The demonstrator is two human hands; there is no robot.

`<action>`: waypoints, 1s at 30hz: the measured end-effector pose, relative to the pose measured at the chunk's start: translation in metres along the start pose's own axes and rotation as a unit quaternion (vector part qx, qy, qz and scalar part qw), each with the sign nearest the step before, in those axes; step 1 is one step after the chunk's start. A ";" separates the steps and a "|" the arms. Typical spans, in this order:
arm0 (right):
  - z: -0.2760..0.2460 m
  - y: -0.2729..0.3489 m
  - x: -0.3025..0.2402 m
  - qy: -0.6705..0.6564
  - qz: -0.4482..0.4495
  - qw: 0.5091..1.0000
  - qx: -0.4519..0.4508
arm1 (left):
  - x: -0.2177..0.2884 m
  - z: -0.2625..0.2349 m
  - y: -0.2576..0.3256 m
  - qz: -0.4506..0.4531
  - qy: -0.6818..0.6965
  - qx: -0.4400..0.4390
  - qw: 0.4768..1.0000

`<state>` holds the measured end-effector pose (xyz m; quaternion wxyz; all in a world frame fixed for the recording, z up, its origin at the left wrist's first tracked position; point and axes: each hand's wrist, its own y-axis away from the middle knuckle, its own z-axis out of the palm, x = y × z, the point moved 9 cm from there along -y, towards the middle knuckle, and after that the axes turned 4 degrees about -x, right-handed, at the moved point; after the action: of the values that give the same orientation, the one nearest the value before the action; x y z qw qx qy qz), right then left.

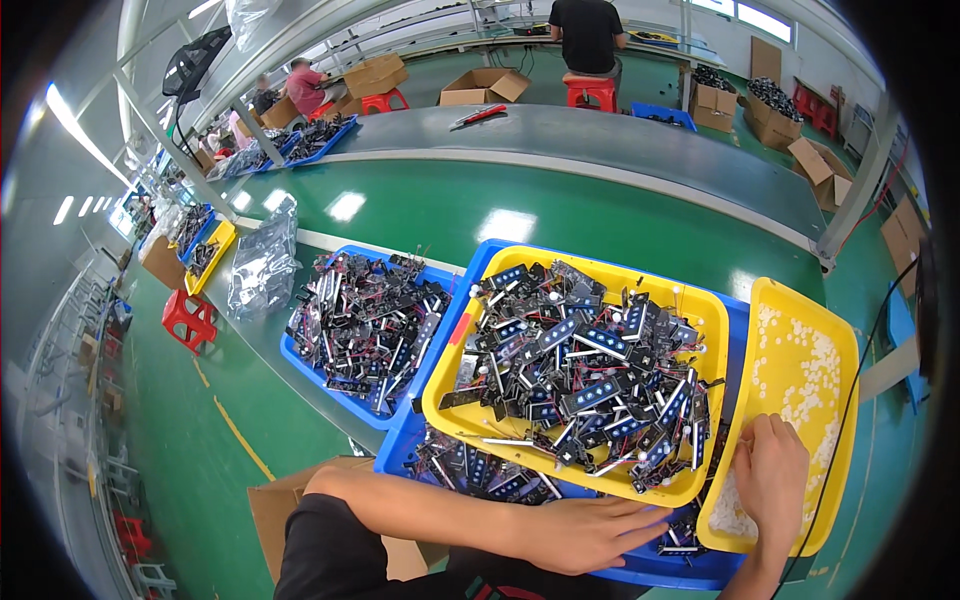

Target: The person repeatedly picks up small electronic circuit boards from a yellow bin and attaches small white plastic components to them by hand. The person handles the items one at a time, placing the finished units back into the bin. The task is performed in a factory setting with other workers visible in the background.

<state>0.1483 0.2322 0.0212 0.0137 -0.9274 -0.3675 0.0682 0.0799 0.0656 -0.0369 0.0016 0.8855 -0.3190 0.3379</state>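
Observation:
My left hand (592, 533) lies across the near side of a blue tray (640, 577), palm down, its fingers stretched toward small black parts (684, 530) in it. My right hand (776, 478) is in a yellow tray (770, 295) holding many small white pieces (800, 365). Its fingers are curled together; what they hold, if anything, is hidden. Beside it a larger yellow tray (708, 300) rests on the blue one. Heaped in that tray are black electronic modules (590, 395) with blue faces, white strips and thin red wires.
Another blue tray (290, 352) of similar parts stands at left, next to a clear plastic bag (265, 262). A black cable (850, 400) hangs over the right tray. Below my left arm is a cardboard box (270, 510). Across the aisle, a grey bench (600, 140) carries a red tool (478, 117).

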 end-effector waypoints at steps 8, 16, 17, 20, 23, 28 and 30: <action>-0.002 0.002 0.000 -0.003 -0.004 1.000 0.004 | -0.026 0.001 0.009 -0.156 -0.075 -0.010 0.985; -0.004 0.003 0.000 -0.003 -0.012 1.000 0.004 | -0.023 0.011 0.019 -0.073 -0.302 -0.080 0.947; -0.004 0.003 0.000 -0.004 -0.013 1.000 0.004 | -0.022 0.013 0.019 -0.075 -0.290 -0.088 0.950; -0.004 0.002 -0.003 0.002 -0.017 1.000 0.003 | -0.005 0.003 0.015 -0.072 -0.256 -0.115 0.957; -0.007 0.005 -0.001 0.010 -0.010 1.000 0.001 | 0.016 -0.013 0.025 -0.036 -0.259 -0.132 0.956; -0.019 0.007 0.002 0.000 -0.005 0.999 0.043 | 0.018 -0.068 0.057 -0.162 -0.194 -0.121 0.960; -0.023 0.007 -0.001 0.002 -0.009 0.999 0.053 | 0.004 -0.083 0.076 -0.251 -0.258 -0.037 0.932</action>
<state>0.1552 0.2268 0.0438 0.0640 -0.9220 -0.3721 0.0860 -0.0101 0.0206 0.0134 0.0371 0.9927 -0.0880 0.0739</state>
